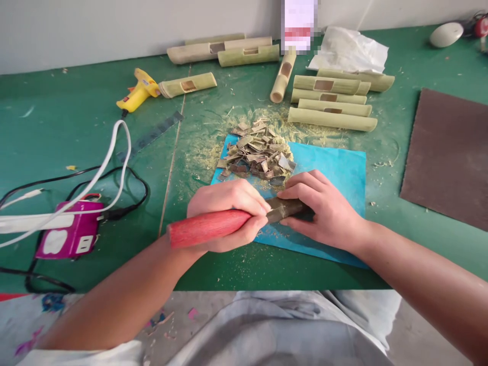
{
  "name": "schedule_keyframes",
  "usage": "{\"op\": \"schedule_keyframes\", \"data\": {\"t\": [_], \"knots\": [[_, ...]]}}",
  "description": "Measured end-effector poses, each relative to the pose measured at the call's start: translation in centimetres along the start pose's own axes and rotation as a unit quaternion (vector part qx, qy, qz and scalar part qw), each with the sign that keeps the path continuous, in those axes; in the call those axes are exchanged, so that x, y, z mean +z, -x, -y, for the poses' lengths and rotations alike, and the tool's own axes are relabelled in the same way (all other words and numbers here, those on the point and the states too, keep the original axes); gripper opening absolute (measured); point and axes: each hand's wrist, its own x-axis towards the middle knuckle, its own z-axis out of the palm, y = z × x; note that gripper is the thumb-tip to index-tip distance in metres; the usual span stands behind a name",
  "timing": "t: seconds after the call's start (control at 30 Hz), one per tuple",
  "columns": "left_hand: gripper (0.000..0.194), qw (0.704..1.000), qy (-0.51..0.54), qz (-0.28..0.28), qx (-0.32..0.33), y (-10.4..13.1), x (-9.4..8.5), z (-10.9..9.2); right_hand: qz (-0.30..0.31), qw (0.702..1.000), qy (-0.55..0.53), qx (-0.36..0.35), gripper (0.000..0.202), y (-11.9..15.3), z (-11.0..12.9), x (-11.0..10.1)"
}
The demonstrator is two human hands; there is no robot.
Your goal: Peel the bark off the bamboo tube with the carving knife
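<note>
In the head view, the left hand [223,195] is closed around a red handle [208,229], its fingertips at the left end of a dark, bamboo-like piece [282,209]. The right hand [328,206] grips that piece from above, fingers on the far side and thumb on the near side, over a blue sheet [335,162] on the green table [198,272]. The tool's working end is hidden among the fingers, so I can't tell its shape.

As I judge it, good work here calls for short, controlled strokes, the piece pinned firmly, and the right fingers out of the tool's line, since the handle points towards them. A round piece would probably roll if that hold slackened.

The piece itself looks dark olive-brown, with a paler line across it; its right part is covered. Just beyond lies a heap of brownish chips [257,155].
</note>
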Motion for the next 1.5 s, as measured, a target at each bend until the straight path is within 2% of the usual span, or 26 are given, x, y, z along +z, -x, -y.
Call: {"op": "schedule_keyframes", "data": {"t": [0.13,0.27,0.43,0.57,0.83,1.0,1.1,1.27,1.5], "knots": [[0.013,1.000,0.002,-0.023,0.001,0.2,-0.2,-0.5,0.008,1.000,0.001,-0.009,0.027,0.1,-0.1,0.0],[0.012,0.999,0.040,-0.035,-0.004,0.5,-0.3,0.3,0.016,1.000,0.012,0.001,0.028,0.1,0.1,-0.2],[0.013,0.990,0.073,-0.115,-0.050,0.6,-0.3,1.4,0.008,0.997,0.078,0.000,0.031,0.0,0.1,-0.8],[0.011,0.988,0.058,-0.135,-0.046,0.2,-0.5,1.7,-0.009,0.995,0.100,-0.017,0.024,0.0,0.2,-1.1],[0.011,0.991,0.050,-0.096,-0.085,0.0,-0.5,1.4,0.028,0.988,0.149,-0.025,0.032,-0.8,-0.1,-0.5],[0.019,0.997,0.041,-0.028,-0.054,0.1,-1.2,0.7,0.046,0.994,0.079,-0.055,0.033,-0.8,-0.5,-1.2],[0.026,0.998,0.056,-0.003,-0.029,0.0,-1.3,0.5,0.064,0.996,0.051,-0.048,0.034,-0.6,-0.6,-1.8],[0.018,0.999,0.032,0.031,-0.023,-0.2,-0.9,0.4,0.095,0.995,0.006,-0.040,0.034,-0.3,-0.8,-1.8],[0.013,0.998,0.009,0.055,-0.030,-0.4,-0.9,0.2,0.092,0.995,-0.012,-0.032,0.035,-0.2,-0.8,-1.6]]}}
